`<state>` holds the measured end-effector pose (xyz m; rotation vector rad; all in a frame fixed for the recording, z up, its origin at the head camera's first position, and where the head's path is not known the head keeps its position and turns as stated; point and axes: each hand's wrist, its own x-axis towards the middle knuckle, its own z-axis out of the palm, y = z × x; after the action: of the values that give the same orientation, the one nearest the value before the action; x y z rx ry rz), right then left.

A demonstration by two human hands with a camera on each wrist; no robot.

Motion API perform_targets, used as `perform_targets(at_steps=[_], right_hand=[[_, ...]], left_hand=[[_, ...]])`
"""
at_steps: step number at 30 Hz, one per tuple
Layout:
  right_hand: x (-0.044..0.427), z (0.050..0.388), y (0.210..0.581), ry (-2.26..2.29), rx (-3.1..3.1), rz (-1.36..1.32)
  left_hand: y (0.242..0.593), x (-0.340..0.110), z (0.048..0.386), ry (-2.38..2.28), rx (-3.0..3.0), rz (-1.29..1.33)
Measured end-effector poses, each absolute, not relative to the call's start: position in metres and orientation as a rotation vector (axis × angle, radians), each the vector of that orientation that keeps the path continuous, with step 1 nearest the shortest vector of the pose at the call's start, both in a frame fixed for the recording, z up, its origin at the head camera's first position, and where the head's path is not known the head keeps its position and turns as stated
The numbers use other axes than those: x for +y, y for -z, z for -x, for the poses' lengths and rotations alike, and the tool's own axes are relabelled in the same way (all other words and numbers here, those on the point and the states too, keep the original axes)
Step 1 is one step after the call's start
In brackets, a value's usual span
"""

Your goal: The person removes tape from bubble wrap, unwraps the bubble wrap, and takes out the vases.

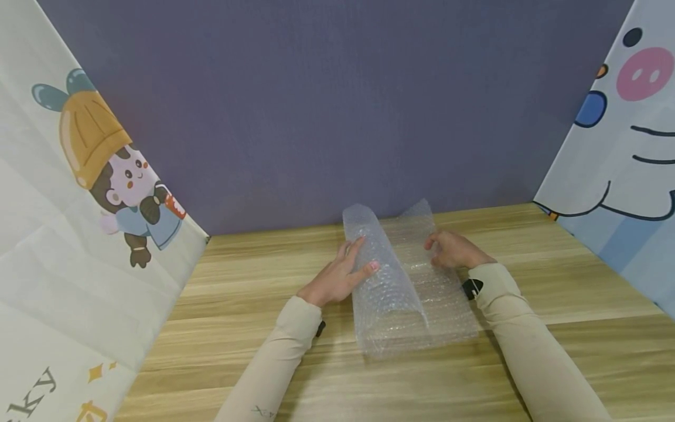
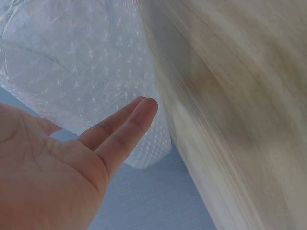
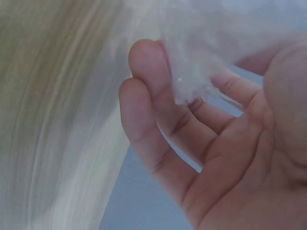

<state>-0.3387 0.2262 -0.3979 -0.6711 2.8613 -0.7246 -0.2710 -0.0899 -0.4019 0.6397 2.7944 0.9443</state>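
Observation:
A sheet of clear bubble wrap point(image 1: 385, 281) lies on the wooden table, its left part folded over in a loose flap toward the right. My left hand point(image 1: 336, 277) rests against the left side of that fold, fingers straight and thumb stretched across the top. From the left wrist view, the extended fingers of the left hand point(image 2: 120, 129) lie along the bubbled surface point(image 2: 91, 62). Over on the right, my right hand point(image 1: 454, 251) pinches the sheet's right edge. In the right wrist view the wrap's crumpled edge point(image 3: 192, 76) runs between the thumb and curled fingers of the right hand point(image 3: 225, 139).
The wood-grain table point(image 1: 253, 293) ends at a dark purple-blue backdrop point(image 1: 295, 117). A white printed panel point(image 1: 63, 246) with a cartoon figure stands on the left, and another cartoon panel point(image 1: 622, 176) on the right.

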Motion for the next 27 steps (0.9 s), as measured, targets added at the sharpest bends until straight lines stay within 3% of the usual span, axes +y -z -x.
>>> perform_targets(at_steps=[27], right_hand=[[0.2318, 0.3391, 0.4059, 0.805, 2.824, 0.586]], left_hand=[[0.3994, -0.0917, 0.2682, -0.944, 2.783, -0.629]])
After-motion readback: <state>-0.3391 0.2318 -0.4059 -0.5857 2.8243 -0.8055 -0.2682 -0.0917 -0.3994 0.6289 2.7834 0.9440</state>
